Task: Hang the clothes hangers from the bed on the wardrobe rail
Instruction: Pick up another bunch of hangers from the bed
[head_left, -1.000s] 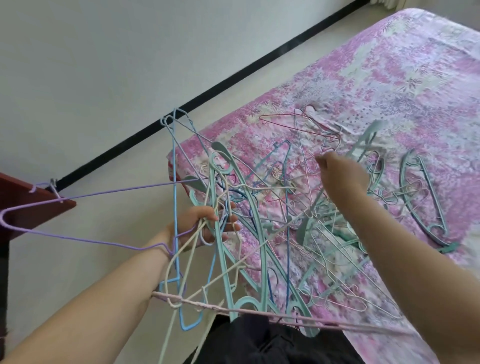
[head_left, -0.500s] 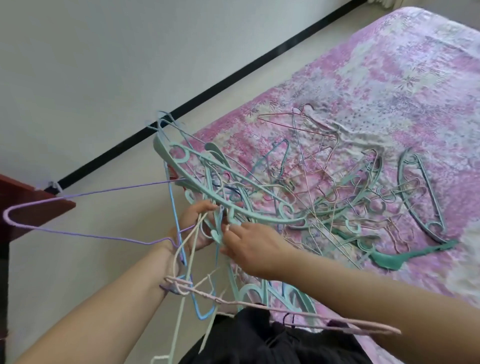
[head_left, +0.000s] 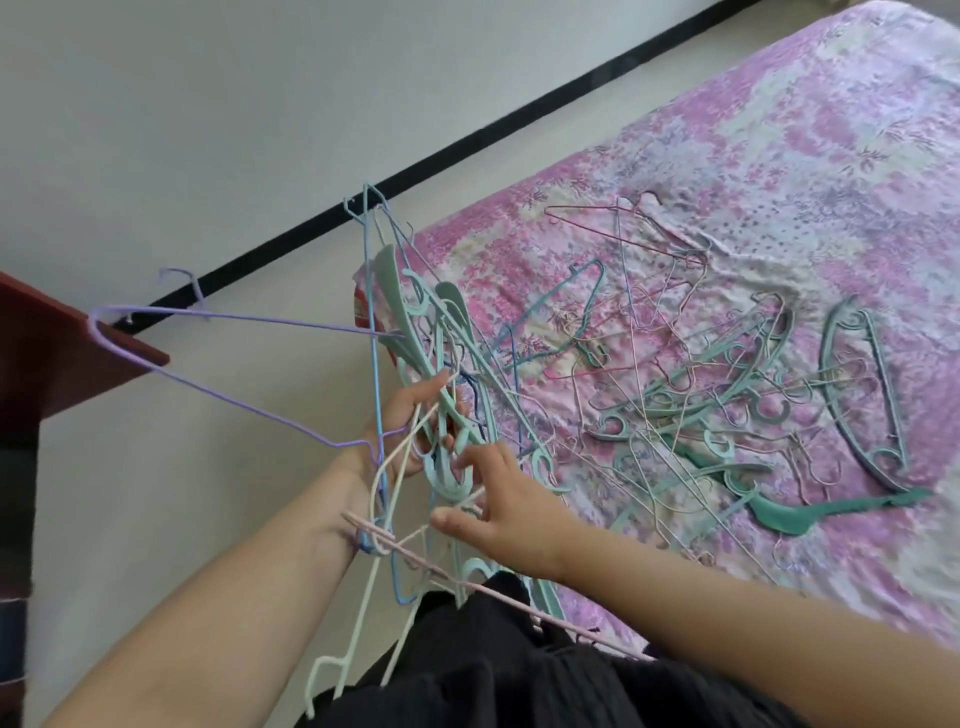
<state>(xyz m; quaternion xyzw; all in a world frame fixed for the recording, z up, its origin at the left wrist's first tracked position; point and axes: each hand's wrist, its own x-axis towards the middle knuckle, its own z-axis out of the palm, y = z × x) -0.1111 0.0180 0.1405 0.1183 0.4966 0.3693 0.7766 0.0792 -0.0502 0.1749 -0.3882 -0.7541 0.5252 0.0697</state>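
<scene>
Head cam: we're standing at the bed edge with a fistful of hangers.

We're looking down at a bed (head_left: 779, 130) with a pink floral sheet, a pale floor with a black skirting line (head_left: 519, 124) beside it, and a reddish wooden corner (head_left: 47, 353) at left. Our left hand (head_left: 410, 426) is curling its fingers round a bundle of hangers (head_left: 436, 384): one purple wire hanger (head_left: 208, 384) sticking out left, a blue one, several teal plastic ones. Our right hand (head_left: 498, 509) is touching the bundle's lower end, fingers loosely spread. A tangled pile of hangers (head_left: 727, 415) is lying on the sheet, too knotted to count, plus one teal hanger (head_left: 862, 405) lying apart.
</scene>
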